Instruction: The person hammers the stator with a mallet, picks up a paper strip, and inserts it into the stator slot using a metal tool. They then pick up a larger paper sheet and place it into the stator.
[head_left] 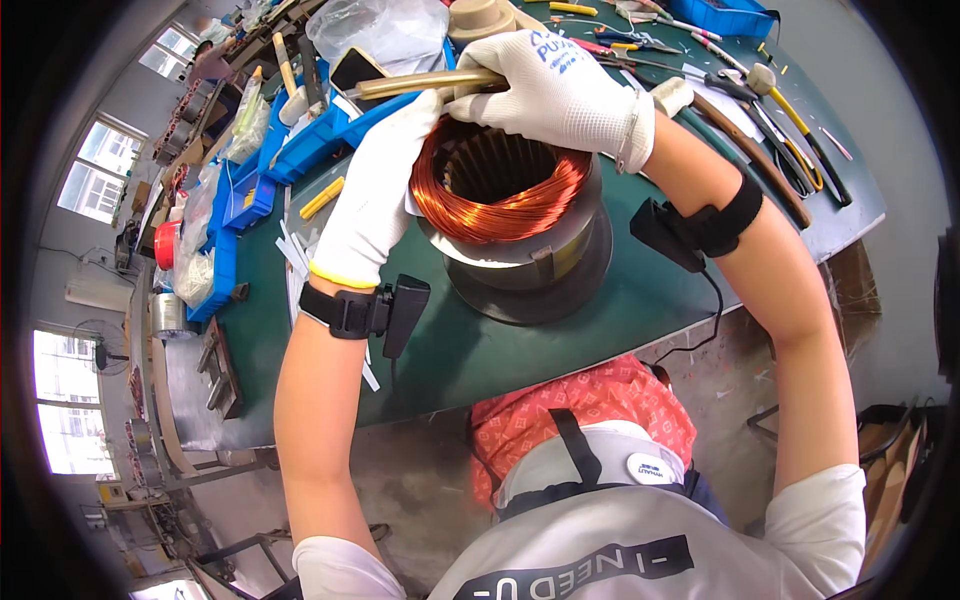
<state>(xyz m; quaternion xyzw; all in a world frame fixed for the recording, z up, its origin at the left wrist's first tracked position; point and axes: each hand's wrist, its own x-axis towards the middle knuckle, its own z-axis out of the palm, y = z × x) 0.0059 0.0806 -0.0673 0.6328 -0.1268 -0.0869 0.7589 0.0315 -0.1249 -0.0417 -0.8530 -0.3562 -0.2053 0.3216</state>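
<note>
A motor stator (545, 265) stands upright on a dark round base (530, 305) at the middle of the table. Bright copper windings (500, 220) bulge around its upper rim, and a slotted core shows inside. My right hand (560, 90), in a white knit glove, is closed on a flat, yellowish-brown strip tool (430, 82) above the far side of the windings. The tool points left. My left hand (385, 170), gloved likewise, lies along the left side of the windings, its fingertips near the tool. Most of its fingers are hidden, so its grip is unclear.
Blue bins (310, 145) line the table's left and far side. A mallet (770, 85), pliers (640, 40) and other hand tools lie at the right. Yellow sticks (322, 198) and white strips (293, 260) lie left of the stator. A dark metal block (220, 370) sits near the left edge.
</note>
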